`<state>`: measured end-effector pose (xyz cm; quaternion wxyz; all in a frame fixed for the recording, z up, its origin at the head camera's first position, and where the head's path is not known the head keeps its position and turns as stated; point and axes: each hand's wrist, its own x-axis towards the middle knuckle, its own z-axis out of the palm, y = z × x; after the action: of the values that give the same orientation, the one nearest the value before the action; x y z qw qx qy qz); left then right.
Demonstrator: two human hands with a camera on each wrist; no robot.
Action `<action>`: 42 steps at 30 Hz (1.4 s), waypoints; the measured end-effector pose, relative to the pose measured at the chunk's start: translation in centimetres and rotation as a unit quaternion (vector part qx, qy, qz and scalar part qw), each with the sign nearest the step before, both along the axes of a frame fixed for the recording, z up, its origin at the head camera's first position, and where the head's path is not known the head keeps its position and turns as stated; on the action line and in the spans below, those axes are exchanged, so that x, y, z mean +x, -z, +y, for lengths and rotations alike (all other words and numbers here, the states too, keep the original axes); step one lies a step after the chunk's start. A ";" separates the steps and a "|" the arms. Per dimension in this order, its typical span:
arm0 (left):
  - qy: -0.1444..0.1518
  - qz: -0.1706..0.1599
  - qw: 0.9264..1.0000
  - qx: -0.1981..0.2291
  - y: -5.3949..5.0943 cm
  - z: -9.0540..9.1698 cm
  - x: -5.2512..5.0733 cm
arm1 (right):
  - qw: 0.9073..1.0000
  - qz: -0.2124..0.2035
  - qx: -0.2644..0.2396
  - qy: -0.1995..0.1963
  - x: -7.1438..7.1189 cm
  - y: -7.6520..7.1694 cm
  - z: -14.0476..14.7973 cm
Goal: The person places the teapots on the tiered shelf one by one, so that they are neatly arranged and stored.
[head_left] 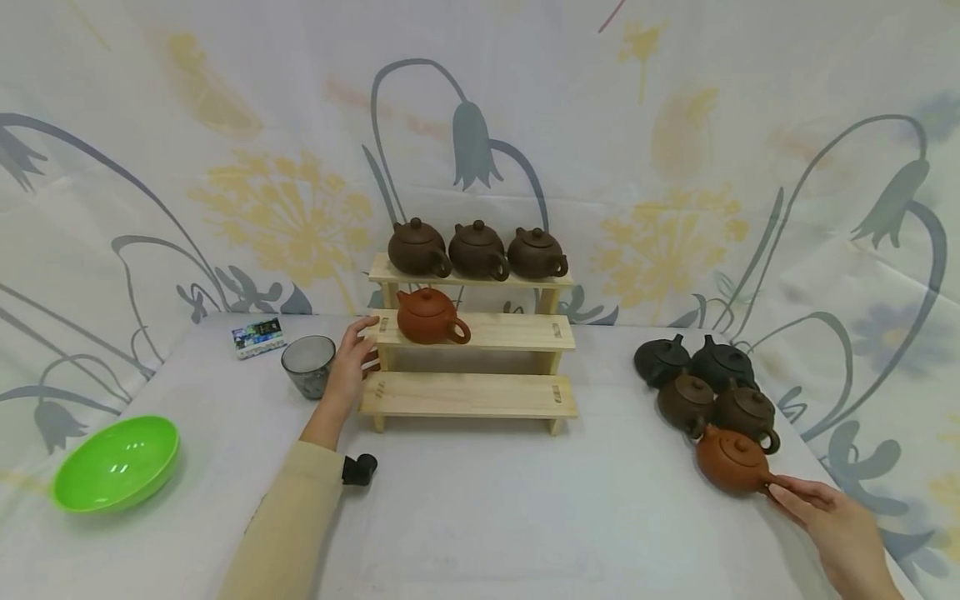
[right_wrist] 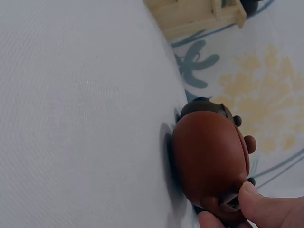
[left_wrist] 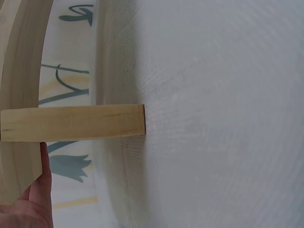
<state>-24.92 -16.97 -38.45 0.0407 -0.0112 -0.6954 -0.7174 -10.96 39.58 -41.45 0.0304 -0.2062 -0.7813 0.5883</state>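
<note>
At the far right, my right hand (head_left: 838, 521) pinches the handle of a reddish-brown teapot (head_left: 731, 460) between thumb and fingers. The right wrist view shows this teapot (right_wrist: 209, 159) close to the tablecloth; whether it touches the cloth, I cannot tell. Two brown teapots (head_left: 685, 402) and two black teapots (head_left: 722, 363) cluster just behind it. My left hand (head_left: 347, 367) holds the left end of a three-step wooden shelf (head_left: 472, 396) at its middle board. On that board stands another reddish teapot (head_left: 427, 317), towards the left. Three dark brown teapots (head_left: 477, 250) line the top board.
Left of the shelf stand a smoky glass cup (head_left: 309, 367) and a small colourful box (head_left: 258, 337). A bright green bowl (head_left: 116, 465) lies at the far left. Behind everything hangs a flower-patterned cloth (head_left: 480, 100). White cloth (head_left: 480, 508) covers the table.
</note>
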 end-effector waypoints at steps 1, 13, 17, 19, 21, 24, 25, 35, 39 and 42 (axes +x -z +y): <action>0.000 -0.001 1.000 0.001 0.0 0.0 0.0 | 1.000 0.002 -0.017 -0.006 0.1 -0.1 0.1; -0.003 -0.001 1.000 -0.004 0.0 0.0 0.0 | 0.997 0.035 -0.029 -0.054 0.0 -2.5 -0.4; -0.004 -0.002 1.000 -0.006 0.0 -0.1 -0.1 | 0.991 0.089 -0.067 -0.070 -1.0 -1.1 0.3; -0.004 -0.002 1.000 -0.007 0.0 -0.1 -0.1 | 0.985 0.115 -0.087 -0.090 -1.8 0.0 0.9; -0.003 -0.003 1.000 -0.006 0.0 -0.1 -0.1 | 0.981 0.130 -0.095 -0.107 -2.6 1.0 1.5; -0.002 -0.006 1.000 -0.005 0.0 -0.1 -0.1 | 0.975 0.153 -0.098 -0.124 -3.5 1.8 1.5; -0.001 -0.006 1.000 -0.004 0.0 -0.1 0.0 | 0.976 0.157 -0.091 -0.123 -3.8 1.8 1.2; 0.002 -0.006 1.000 -0.014 0.0 -0.2 0.0 | 0.973 0.189 -0.046 -0.125 -6.8 2.0 -1.8; 0.002 -0.006 1.000 -0.013 0.0 -0.2 -0.1 | 0.972 0.200 -0.037 -0.117 -8.1 2.4 -2.8; 0.000 -0.007 1.000 -0.012 0.0 -0.2 -0.1 | 0.967 0.214 -0.056 -0.128 -8.9 2.5 -3.6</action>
<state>-25.00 -17.12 -38.40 0.0354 -0.0065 -0.7039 -0.7094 -19.83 35.96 -44.00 0.1100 0.0244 -0.7425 0.6603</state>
